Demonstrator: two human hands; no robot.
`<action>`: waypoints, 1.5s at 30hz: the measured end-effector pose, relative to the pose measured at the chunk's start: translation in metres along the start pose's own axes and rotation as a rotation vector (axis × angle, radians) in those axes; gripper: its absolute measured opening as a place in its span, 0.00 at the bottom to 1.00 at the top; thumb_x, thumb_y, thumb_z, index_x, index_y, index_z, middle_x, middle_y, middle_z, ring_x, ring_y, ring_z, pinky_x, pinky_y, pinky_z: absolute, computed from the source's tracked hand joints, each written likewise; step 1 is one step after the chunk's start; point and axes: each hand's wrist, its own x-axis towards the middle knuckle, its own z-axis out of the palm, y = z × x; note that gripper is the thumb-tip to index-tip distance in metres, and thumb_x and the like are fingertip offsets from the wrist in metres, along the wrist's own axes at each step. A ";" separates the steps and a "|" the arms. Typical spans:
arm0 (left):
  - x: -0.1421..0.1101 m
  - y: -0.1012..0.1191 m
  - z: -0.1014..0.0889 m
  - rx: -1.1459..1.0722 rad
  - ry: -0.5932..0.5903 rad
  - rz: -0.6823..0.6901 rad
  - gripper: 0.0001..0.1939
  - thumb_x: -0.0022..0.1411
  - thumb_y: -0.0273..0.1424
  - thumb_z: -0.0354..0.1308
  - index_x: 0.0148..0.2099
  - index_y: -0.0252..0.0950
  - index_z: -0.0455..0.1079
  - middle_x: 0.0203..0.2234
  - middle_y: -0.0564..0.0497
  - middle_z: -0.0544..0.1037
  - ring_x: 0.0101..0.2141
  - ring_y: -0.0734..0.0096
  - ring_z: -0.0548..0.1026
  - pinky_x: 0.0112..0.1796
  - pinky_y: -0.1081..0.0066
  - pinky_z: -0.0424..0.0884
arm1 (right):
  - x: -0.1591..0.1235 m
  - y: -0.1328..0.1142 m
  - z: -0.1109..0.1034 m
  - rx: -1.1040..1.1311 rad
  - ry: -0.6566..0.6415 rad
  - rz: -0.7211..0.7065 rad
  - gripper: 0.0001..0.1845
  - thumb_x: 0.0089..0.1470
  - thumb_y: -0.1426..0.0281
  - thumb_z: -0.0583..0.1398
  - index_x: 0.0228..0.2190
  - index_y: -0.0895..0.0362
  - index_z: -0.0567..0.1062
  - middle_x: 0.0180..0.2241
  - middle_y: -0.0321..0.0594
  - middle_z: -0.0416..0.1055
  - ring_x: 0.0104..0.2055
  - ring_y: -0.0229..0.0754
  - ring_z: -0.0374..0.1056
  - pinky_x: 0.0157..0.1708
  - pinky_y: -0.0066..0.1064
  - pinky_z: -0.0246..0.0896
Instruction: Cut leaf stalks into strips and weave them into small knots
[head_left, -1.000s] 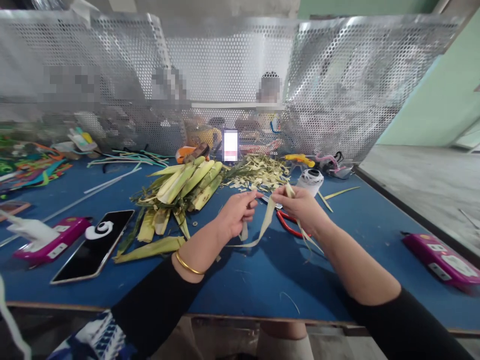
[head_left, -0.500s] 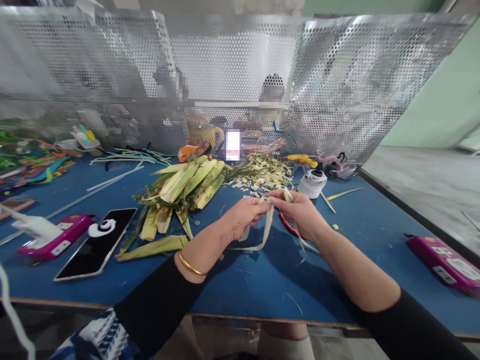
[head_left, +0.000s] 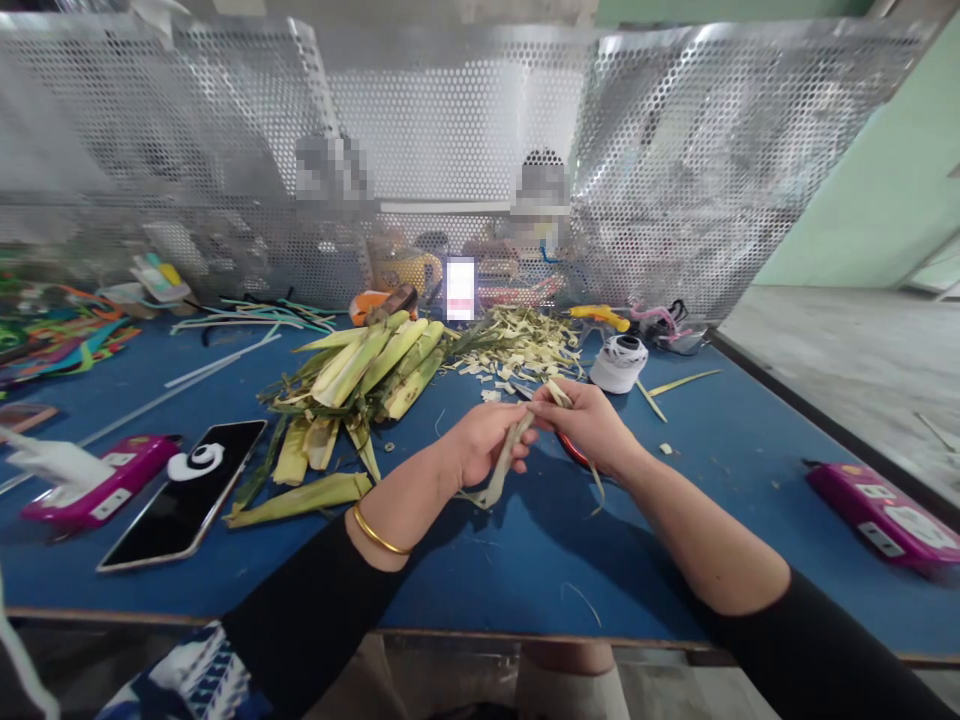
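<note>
My left hand (head_left: pixel 491 440) and my right hand (head_left: pixel 585 420) meet above the blue table. Between them runs a pale corn husk strip (head_left: pixel 504 462), with both sets of fingers closed on it. One loose length hangs under my left hand; a thin end trails below my right. Red-handled scissors (head_left: pixel 574 450) lie partly hidden behind my right hand. Left of my hands is a pile of green-yellow corn husks (head_left: pixel 367 365), with a single husk (head_left: pixel 300 500) in front of it. Pale cut husk scraps (head_left: pixel 525 345) lie heaped just beyond my hands.
A white spool (head_left: pixel 619 367) stands right of my hands. At left lie a phone (head_left: pixel 184 495) and a magenta power strip (head_left: pixel 112 490); another magenta power strip (head_left: pixel 885 515) is far right. Behind the table rises a perforated metal screen (head_left: pixel 465 130), with people beyond it.
My hands came together from a small gap, and my left fingers closed on the strip. The hanging loop between them has been drawn in under my left hand.
</note>
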 end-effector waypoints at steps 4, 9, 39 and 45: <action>-0.001 0.000 -0.003 0.019 -0.067 -0.004 0.20 0.68 0.40 0.45 0.30 0.33 0.65 0.15 0.60 0.54 0.14 0.85 0.45 0.16 0.81 0.41 | 0.000 -0.002 -0.001 -0.018 -0.033 0.003 0.15 0.46 0.58 0.63 0.22 0.56 0.68 0.15 0.28 0.60 0.20 0.33 0.52 0.23 0.29 0.45; 0.000 0.000 -0.003 0.078 -0.089 -0.004 0.30 0.62 0.55 0.45 0.27 0.33 0.66 0.14 0.61 0.50 0.14 0.83 0.41 0.17 0.77 0.36 | -0.003 -0.007 0.001 0.078 -0.062 0.048 0.16 0.44 0.59 0.65 0.30 0.57 0.72 0.15 0.27 0.62 0.18 0.32 0.54 0.22 0.28 0.47; -0.002 -0.002 0.002 0.232 0.173 0.415 0.14 0.55 0.41 0.61 0.29 0.36 0.66 0.15 0.61 0.57 0.16 0.83 0.52 0.19 0.77 0.47 | -0.005 -0.012 0.000 0.181 -0.045 0.255 0.22 0.40 0.65 0.64 0.40 0.57 0.73 0.17 0.24 0.55 0.16 0.29 0.45 0.16 0.25 0.38; 0.000 -0.007 0.009 0.277 0.244 0.537 0.03 0.48 0.28 0.64 0.27 0.34 0.74 0.26 0.51 0.76 0.30 0.74 0.72 0.33 0.75 0.65 | -0.011 -0.013 0.009 0.222 -0.177 0.221 0.19 0.37 0.75 0.61 0.37 0.56 0.73 0.17 0.23 0.55 0.17 0.27 0.45 0.15 0.22 0.38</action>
